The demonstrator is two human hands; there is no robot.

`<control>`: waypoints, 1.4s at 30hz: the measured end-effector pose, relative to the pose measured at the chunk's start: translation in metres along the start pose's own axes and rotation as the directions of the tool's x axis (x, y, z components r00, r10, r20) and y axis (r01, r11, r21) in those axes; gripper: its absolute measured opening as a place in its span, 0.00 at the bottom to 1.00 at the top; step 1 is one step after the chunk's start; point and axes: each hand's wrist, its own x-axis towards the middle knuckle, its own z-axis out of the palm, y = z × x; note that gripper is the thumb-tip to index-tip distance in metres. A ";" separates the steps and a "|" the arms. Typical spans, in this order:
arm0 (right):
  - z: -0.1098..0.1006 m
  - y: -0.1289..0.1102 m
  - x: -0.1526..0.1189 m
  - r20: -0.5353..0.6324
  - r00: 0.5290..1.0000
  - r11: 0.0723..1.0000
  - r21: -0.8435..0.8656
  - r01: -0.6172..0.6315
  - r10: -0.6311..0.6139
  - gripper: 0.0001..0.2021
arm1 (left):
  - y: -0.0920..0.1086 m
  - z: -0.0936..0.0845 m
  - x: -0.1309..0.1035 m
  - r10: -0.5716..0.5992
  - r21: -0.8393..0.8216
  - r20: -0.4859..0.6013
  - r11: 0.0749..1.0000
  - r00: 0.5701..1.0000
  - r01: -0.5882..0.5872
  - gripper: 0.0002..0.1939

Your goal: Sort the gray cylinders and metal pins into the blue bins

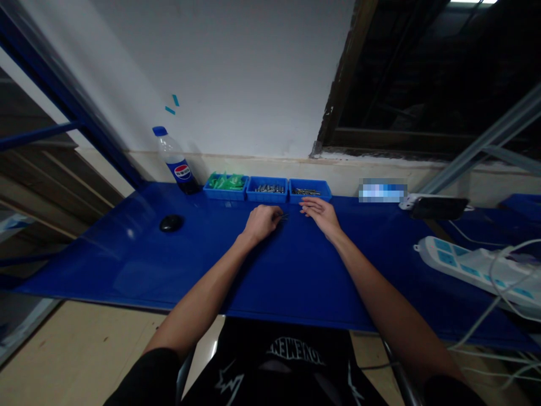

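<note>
My left hand is closed above the blue table, in front of the middle bin. Thin metal pins stick out at its fingertips; their exact kind is too small to tell. Just in front of the right-hand blue bin, my right hand has its fingers stretched out and slightly apart, with nothing visible in them. That bin holds slender metal pieces. Short metal parts lie in the middle blue bin, and green plastic packets fill the left blue bin.
Left of the bins stands a cola bottle; a black mouse lies nearer. To the right are a phone on a stand, a white power strip and loose cables. A wall rises behind the blue table.
</note>
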 end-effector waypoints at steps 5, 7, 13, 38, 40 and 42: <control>0.003 -0.006 -0.005 0.056 0.998 1.000 -0.027 0.005 -0.003 0.20 | 0.001 0.001 0.003 0.064 -0.092 -0.112 0.993 0.992 -0.075 0.10; 0.005 -0.010 -0.007 0.104 0.995 1.000 -0.015 -0.011 0.012 0.21 | 0.003 0.001 0.003 0.103 -0.155 -0.153 0.980 0.983 -0.127 0.09; 0.010 -0.018 -0.013 0.187 0.979 0.990 0.100 -0.101 0.081 0.19 | 0.011 0.000 0.001 0.179 -0.212 -0.208 0.952 0.962 -0.223 0.09; 0.001 -0.015 -0.004 0.012 0.999 0.991 0.124 -0.043 0.042 0.20 | -0.007 -0.006 0.001 0.154 -0.094 0.224 0.986 0.962 -0.136 0.21; 0.001 -0.016 -0.004 0.022 0.999 0.992 0.119 -0.052 0.050 0.20 | -0.009 -0.004 0.002 0.173 -0.085 0.205 0.984 0.963 -0.158 0.21; 0.000 -0.015 -0.004 0.024 0.998 0.992 0.115 -0.058 0.056 0.20 | -0.011 -0.003 0.002 0.195 -0.074 0.175 0.980 0.965 -0.185 0.21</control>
